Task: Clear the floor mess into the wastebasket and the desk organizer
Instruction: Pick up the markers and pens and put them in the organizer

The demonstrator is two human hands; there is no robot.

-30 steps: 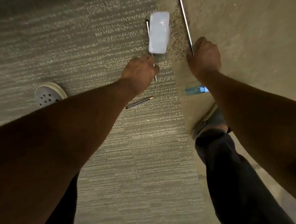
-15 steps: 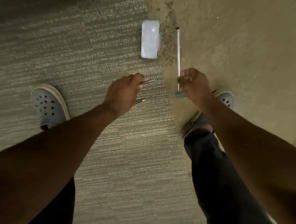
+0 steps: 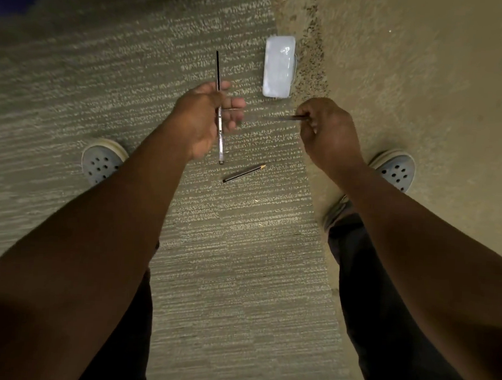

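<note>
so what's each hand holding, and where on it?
Left hand: long thin pen or pencil, gripped mid-shaft. Right hand: dark pencil, pinched at one end.

The carpet (image 3: 110,72) is grey-green with pale broken streaks running across — the bare floor (image 3: 412,82) at three o'clock is tan, speckled dark along the seam. A translucent white case (image 3: 278,66) lies at twelve. The pencil (image 3: 244,173) is black with a tan tip; the clogs (image 3: 103,161) are grey-blue, dotted with dark holes.

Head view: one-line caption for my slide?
Left hand holds pens, right hand a pencil; another pencil on carpet.
</note>
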